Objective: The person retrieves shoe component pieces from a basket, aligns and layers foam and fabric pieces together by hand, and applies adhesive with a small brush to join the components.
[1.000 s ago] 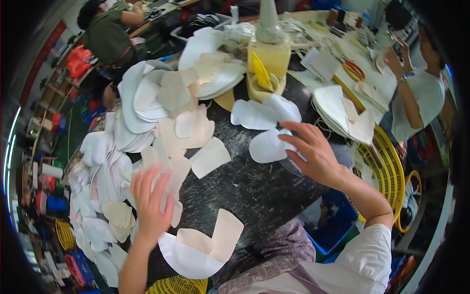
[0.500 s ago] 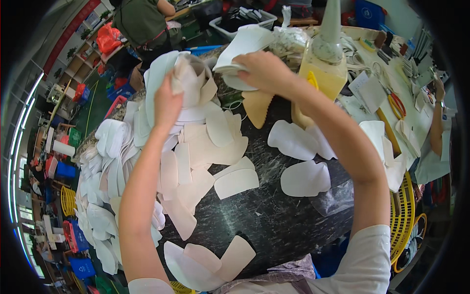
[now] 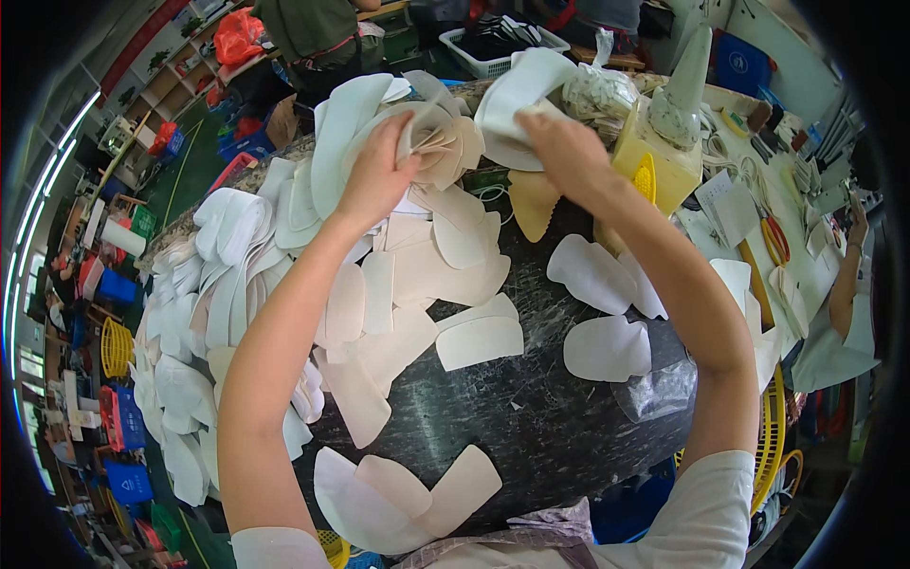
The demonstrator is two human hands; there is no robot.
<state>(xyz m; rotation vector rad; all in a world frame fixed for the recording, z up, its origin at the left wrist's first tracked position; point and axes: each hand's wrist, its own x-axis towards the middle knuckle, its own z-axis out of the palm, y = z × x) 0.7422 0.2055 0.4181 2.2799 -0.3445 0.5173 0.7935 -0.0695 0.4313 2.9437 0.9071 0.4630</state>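
Note:
At the far side of the table, my left hand (image 3: 381, 178) is closed on the edge of a curved white sheet piece (image 3: 358, 133). Next to its fingertips a bunch of beige sheet pieces (image 3: 445, 152) stands fanned out. My right hand (image 3: 567, 156) is closed on a small stack of white sheet pieces (image 3: 517, 100), its fingers partly blurred. Just nearer than that stack lies a tan piece with a jagged edge (image 3: 533, 204). Below my left hand, loose beige pieces (image 3: 427, 261) overlap on the dark marbled table (image 3: 474, 417).
Piled white pieces (image 3: 232, 228) cover the left side. A yellowish container with a tall cone (image 3: 664, 156) stands beside my right forearm. Separate white pieces (image 3: 607, 348) and a clear plastic bag (image 3: 659, 389) lie at right. Red-handled scissors (image 3: 774, 237) rest on a side surface.
My left hand has moved right, and the beige pieces beside it now show fanned out. The right hand has turned a little on its white stack. The whole view has shifted slightly.

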